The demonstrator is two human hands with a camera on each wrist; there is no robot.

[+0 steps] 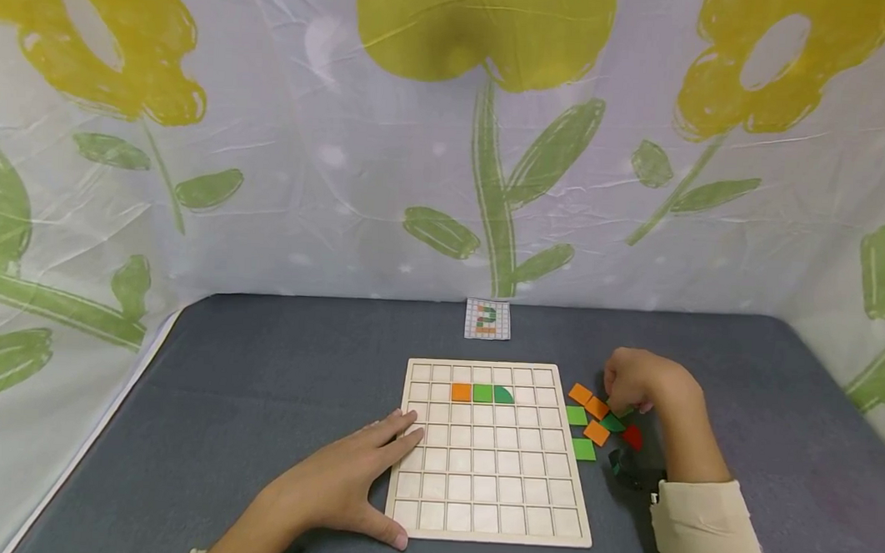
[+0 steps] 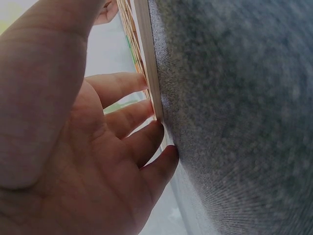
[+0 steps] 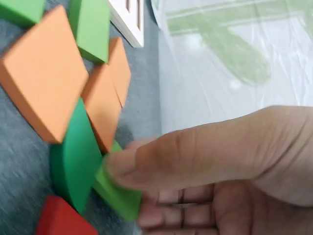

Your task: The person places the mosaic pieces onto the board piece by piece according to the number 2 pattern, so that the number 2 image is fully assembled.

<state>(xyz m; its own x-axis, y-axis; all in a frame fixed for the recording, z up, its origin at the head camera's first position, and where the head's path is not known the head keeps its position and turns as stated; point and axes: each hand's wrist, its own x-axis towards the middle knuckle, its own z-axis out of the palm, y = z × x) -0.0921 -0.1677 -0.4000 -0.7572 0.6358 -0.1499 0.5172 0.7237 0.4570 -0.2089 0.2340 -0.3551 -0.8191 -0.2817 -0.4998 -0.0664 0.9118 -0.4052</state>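
Your left hand (image 1: 350, 472) lies along the left side of the pale gridded board (image 1: 483, 496), fingers extended and spread — the fingertips meet its left edge, and the thumb reaches the near left corner. Your right hand (image 1: 647, 383) is off to the right of the board with its fingers curled, pinching a light green block (image 3: 120, 193) between the thumb and the fingers behind it; the block is low among the loose pieces, and you cannot tell whether it touches the cloth.

The board sits in the middle of the grey cloth (image 1: 272, 368). In a row toward its far side you have, left to right, an orange square (image 1: 461, 392), a green square (image 1: 483, 393) and a dark green rounded piece (image 1: 504, 395), each in its own cell.

Between the board and your right hand lie three orange blocks (image 1: 596, 433), with two loose green blocks (image 1: 584, 449) just beside the board's right edge. A loose dark green piece (image 1: 613, 422) and a red piece (image 1: 633, 438) lie on the near side of your right hand. Beyond the board's far edge is a small card (image 1: 488, 320) with a figure 2 in orange and green on a grid — behind it hangs a pale curtain (image 1: 327, 179) with yellow flowers
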